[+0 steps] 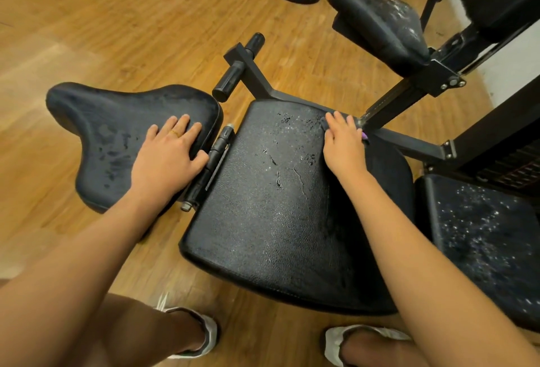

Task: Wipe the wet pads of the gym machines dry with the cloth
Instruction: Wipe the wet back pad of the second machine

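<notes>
Cloth [364,135] is lying almost wholly hidden under the right grip [343,144] at the far right corner of the centre pad [257,214], just where the frame bar [409,144] is meeting the pad. Only a purple scrap is peeking out by the little finger, so how the cloth is folded cannot be told. The right grip is lying wide and flat, fingers straight and pressing down rather than curling round anything. The left grip [168,156] is also lying wide, palm down on the saddle-shaped pad [96,132] to the left, holding nothing.

Water is showing on the centre pad as beads and thin streaks [277,167], sitting to the left of the right grip and nearer the person. The pad's long axis is running from the far edge back toward the feet. Judging from this, the coming stroke is likely calling for the right grip, the nearer one, to draw the cloth leftward and back along that axis. The droplet-covered pad [482,235] at the right is looking untouched as yet.
</notes>
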Tool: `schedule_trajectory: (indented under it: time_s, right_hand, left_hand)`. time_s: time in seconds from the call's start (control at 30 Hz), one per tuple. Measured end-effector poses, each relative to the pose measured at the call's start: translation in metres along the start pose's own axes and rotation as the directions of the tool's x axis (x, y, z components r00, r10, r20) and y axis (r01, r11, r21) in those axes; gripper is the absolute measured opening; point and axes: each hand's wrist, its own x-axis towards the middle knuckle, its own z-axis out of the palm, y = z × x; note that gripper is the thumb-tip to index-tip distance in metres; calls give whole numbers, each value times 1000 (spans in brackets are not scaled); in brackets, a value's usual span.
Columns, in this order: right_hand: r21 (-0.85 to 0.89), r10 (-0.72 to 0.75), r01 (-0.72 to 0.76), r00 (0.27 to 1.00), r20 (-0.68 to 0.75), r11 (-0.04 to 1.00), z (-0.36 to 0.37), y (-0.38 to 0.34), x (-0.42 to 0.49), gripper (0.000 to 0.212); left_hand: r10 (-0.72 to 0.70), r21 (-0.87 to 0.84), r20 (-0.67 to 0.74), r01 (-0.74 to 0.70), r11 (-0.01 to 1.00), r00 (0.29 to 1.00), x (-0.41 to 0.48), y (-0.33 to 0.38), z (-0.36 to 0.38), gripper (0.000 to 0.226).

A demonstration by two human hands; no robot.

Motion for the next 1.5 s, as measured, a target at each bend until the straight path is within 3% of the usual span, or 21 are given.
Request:
schedule_trajectory:
  time_s: [0.17, 0.3, 0.43, 0.67, 0.83, 1.03, 1.17, 1.37, 1.5]
  right_hand:
    - [96, -97, 93, 994, 45, 991, -2, -2, -94, 44]
    - [161, -103, 86, 990, 97, 983, -3, 2, -151, 44]
    - [103, -118, 109, 989, 91, 989, 1, 2, -99, 44]
    - [65, -16, 14, 999, 39, 998, 2, -4, -3, 45]
    - [75, -41, 40, 999, 7, 996, 7, -11, -79, 45]
    - [208, -118, 85, 982, 149, 974, -5, -17, -191, 50]
    - [184, -115, 96, 989, 95, 978, 0, -12, -144, 50]
    - [86, -14, 11, 999, 36, 996, 9, -13, -3, 45]
    - [29, -14, 14, 1000, 25, 999, 9, -19, 14, 44]
  left_hand:
    - [14, 19, -3, -14, 1000, 1000, 3, -1, 2, 58]
    - [19, 25, -8, -19, 1000, 1000, 3, -3, 4, 56]
    - [16, 24, 2, -16, 1000, 1000, 2, -2, 3, 57]
    - [5, 25, 7, -5, 1000, 1000, 1, 0, -1, 60]
    - [-2, 25, 9, 2, 1000, 1000, 2, -1, 3, 60]
    - [10, 35, -9, -10, 999, 1000, 4, -4, 7, 60]
    - [3, 26, -12, -3, 1000, 1000, 4, -2, 9, 61]
    - [-2, 20, -11, 3, 1000, 1000, 3, -1, 5, 60]
    - [-10, 15, -12, 11, 1000, 1000, 2, -1, 4, 60]
